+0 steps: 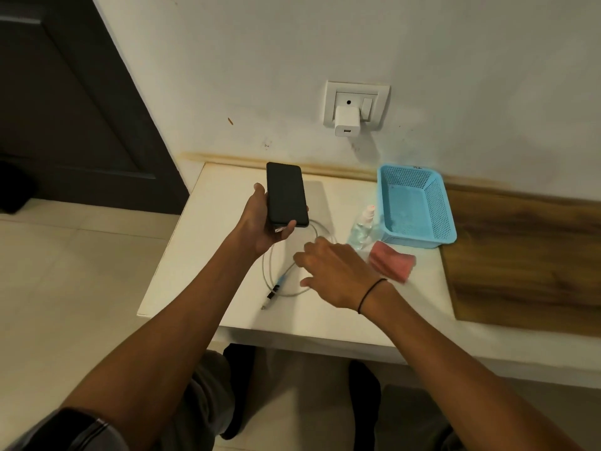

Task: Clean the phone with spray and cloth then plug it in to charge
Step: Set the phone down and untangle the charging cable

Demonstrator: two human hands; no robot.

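My left hand (265, 222) holds a black phone (286, 194) above the white table (208, 265), screen up and dark. My right hand (335, 271) hovers with fingers spread over a coiled white charging cable (276, 281) that lies on the table, its plug end toward the front edge. Whether the fingers touch the cable I cannot tell. A small clear spray bottle (362, 231) stands just right of the hand. A folded pink cloth (392, 260) lies beside the bottle. A white charger adapter (347, 123) sits plugged into the wall socket (356, 104).
A light blue perforated plastic basket (414, 206) stands at the back right of the table, against the wall. A wooden surface (527, 255) adjoins the table on the right. A dark door (74, 102) is at the left. My knees are below the table's front edge.
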